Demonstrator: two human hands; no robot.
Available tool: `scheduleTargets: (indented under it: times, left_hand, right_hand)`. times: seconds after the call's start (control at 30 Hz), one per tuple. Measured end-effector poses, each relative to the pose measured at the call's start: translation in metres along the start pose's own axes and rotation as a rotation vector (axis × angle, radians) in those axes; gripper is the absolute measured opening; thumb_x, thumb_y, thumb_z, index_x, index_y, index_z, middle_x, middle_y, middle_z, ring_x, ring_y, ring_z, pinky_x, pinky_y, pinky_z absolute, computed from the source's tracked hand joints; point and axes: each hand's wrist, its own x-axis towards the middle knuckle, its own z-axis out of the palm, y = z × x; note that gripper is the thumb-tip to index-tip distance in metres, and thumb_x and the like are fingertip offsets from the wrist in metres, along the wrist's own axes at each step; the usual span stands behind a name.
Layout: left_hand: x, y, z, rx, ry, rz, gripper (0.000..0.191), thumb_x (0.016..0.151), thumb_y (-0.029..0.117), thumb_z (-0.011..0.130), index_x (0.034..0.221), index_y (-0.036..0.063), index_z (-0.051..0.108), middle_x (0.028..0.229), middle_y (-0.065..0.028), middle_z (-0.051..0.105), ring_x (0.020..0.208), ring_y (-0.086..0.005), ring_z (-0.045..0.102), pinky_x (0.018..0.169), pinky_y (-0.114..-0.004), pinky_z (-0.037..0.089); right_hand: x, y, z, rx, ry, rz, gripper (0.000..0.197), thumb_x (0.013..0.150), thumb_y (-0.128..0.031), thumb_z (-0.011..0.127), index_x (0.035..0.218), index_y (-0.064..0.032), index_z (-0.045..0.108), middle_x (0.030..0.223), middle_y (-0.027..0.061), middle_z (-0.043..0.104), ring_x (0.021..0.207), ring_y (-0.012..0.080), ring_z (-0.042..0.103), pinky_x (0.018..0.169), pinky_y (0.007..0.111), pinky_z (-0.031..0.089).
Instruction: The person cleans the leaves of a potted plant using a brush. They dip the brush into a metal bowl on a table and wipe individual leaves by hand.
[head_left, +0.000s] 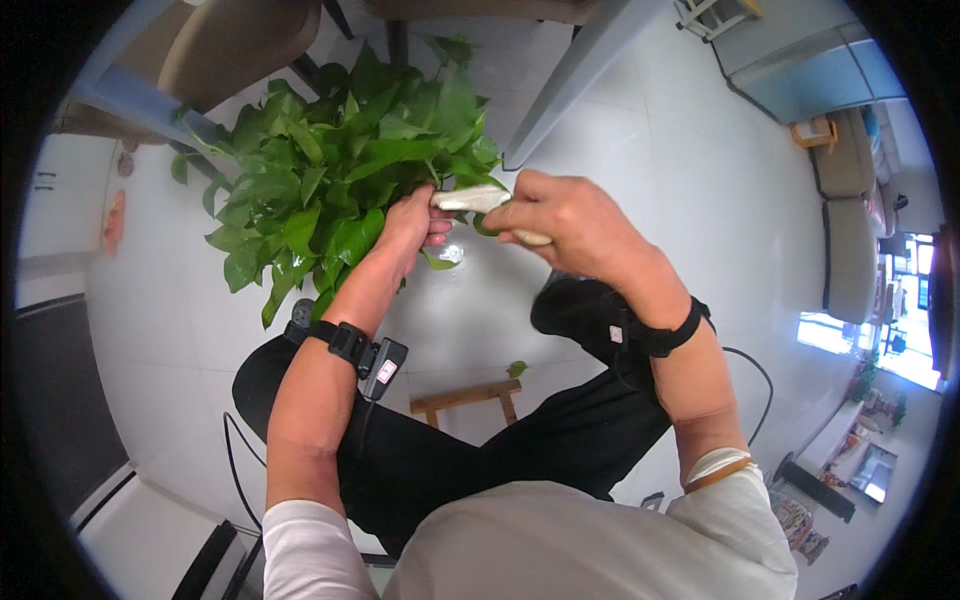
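A large leafy green potted plant (322, 165), pothos-like, spreads over the upper left of the head view; its pot is hidden. My left hand (416, 221) reaches in at the plant's right edge, fingers partly curled near a stem, though what they hold cannot be made out. Just right of it, my right hand (566, 217) is closed around the pale handle of a brush-like tool (471, 198). The tool's whitish flat part points left and meets or nearly meets my left fingertips. A single leaf (441, 261) hangs below my left hand.
A wooden stool (465, 396) shows between my legs, with a loose leaf (517, 368) beside it on the tiled floor (480, 322). Upholstered chairs (240, 52) and a pale table leg (570, 90) stand beyond the plant. Cables run by both my arms.
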Motion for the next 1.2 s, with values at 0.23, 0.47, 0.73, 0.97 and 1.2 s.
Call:
scheduleTargets:
  times: [0.23,0.47,0.73,0.97,1.2]
  left_hand:
    - [0.003,-0.006,-0.003,0.020,-0.005,0.012,0.044,0.105,0.041,0.041,0.110,0.0043,0.064,0.099,-0.0081,0.069,0.082,-0.0171,0.068,0.068,-0.028,0.055]
    - [0.000,-0.021,-0.015,0.054,-0.061,-0.006,0.041,0.105,0.035,0.042,0.118,0.0030,0.063,0.106,-0.0079,0.068,0.085,-0.0174,0.067,0.073,-0.028,0.056]
    - [-0.030,-0.018,-0.015,0.014,-0.042,-0.067,0.039,0.102,0.033,0.056,0.127,0.0026,0.060,0.123,-0.0106,0.063,0.096,-0.0193,0.068,0.076,-0.030,0.057]
    - [-0.076,-0.011,0.003,0.307,-0.157,0.226,0.044,0.096,0.027,0.067,0.131,0.0015,0.059,0.115,-0.0069,0.065,0.092,-0.0124,0.061,0.082,-0.029,0.052]
    - [-0.091,0.004,0.020,0.182,-0.244,0.104,0.023,0.102,0.022,0.058,0.113,0.0028,0.062,0.101,-0.0048,0.068,0.088,-0.0141,0.063,0.077,-0.029,0.051]
  right_hand:
    - [-0.007,0.022,-0.036,-0.091,0.207,0.234,0.013,0.084,-0.020,0.076,0.096,-0.0140,0.076,0.079,0.0085,0.061,0.069,0.0313,0.063,0.062,0.039,0.050]
    - [-0.005,0.025,-0.044,0.074,0.357,0.329,0.018,0.087,-0.026,0.069,0.090,-0.0090,0.075,0.078,0.0112,0.068,0.071,0.0325,0.064,0.065,0.040,0.051]
    - [0.004,0.024,-0.044,0.229,0.351,0.550,0.023,0.088,-0.025,0.069,0.091,-0.0024,0.073,0.074,0.0084,0.067,0.066,0.0173,0.059,0.064,0.031,0.048]
    - [0.013,0.018,-0.048,0.364,0.489,0.703,0.025,0.086,-0.028,0.067,0.082,-0.0033,0.071,0.065,0.0139,0.064,0.058,0.0263,0.060,0.059,0.035,0.048]
    - [0.023,0.017,-0.042,0.353,0.434,0.651,0.024,0.088,-0.026,0.066,0.079,-0.0032,0.068,0.060,0.0098,0.060,0.055,0.0190,0.056,0.056,0.032,0.046]
